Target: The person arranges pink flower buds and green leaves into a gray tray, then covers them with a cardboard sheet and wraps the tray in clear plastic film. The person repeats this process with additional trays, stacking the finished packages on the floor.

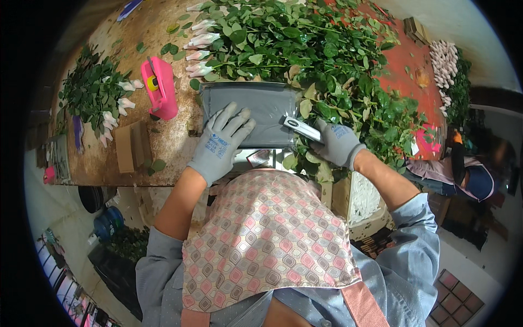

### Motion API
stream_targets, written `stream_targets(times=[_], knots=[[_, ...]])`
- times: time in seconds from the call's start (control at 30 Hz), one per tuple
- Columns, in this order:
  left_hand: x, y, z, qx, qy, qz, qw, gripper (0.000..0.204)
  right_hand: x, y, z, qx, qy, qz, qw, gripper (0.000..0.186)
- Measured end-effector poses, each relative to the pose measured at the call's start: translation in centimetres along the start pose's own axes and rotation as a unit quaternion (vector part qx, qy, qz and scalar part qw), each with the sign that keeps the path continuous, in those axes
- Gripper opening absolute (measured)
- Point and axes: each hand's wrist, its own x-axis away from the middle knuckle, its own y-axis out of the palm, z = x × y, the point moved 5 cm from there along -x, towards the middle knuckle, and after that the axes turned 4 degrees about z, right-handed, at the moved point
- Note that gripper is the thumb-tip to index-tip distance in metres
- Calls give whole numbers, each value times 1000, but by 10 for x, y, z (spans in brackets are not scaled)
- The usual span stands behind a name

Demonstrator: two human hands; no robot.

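Observation:
My gloved left hand (220, 144) lies with fingers spread on a dark grey rectangular sheet or mat (250, 101) covered in clear plastic. In my gloved right hand (338, 143) is a silver stapler (299, 126), its tip over the sheet's right part. Long-stemmed roses with dense green leaves (294, 41) and pale pink buds (202, 40) lie along the far and right sides of the sheet. A pink tape dispenser (163, 87) with yellow tape stands to the left of it.
Another rose bunch (92, 87) and folded cardboard (131, 152) lie left on the worn tabletop (87, 169). More pale roses (443, 71) are at the far right of the red surface (403, 82). A co-worker in a dark blue cap (478, 182) is at right.

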Motion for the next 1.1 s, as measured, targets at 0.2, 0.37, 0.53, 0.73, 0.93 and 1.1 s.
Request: stream_targets(times=[0.2,0.37,0.53,0.73,0.93,1.1], knots=[[2,-1,0,9,-4,-3,1000,71,24,-13,18,-187,2,-9,982,55],[4,-3,0,72,-9,10,997,80,57,-40,12,-282,51,116,951,50],[21,-11,19,501,-108,50,857,97,43,-39,-109,-226,-176,248,925,76],[58,-35,-31,530,-337,184,756,29,26,-21,-175,-77,-283,129,947,75],[149,2,-108,86,-429,172,883,49,-9,-19,-88,35,-128,297,945,64],[193,57,-152,-22,-505,53,861,62,13,18,-43,42,-103,311,944,67]])
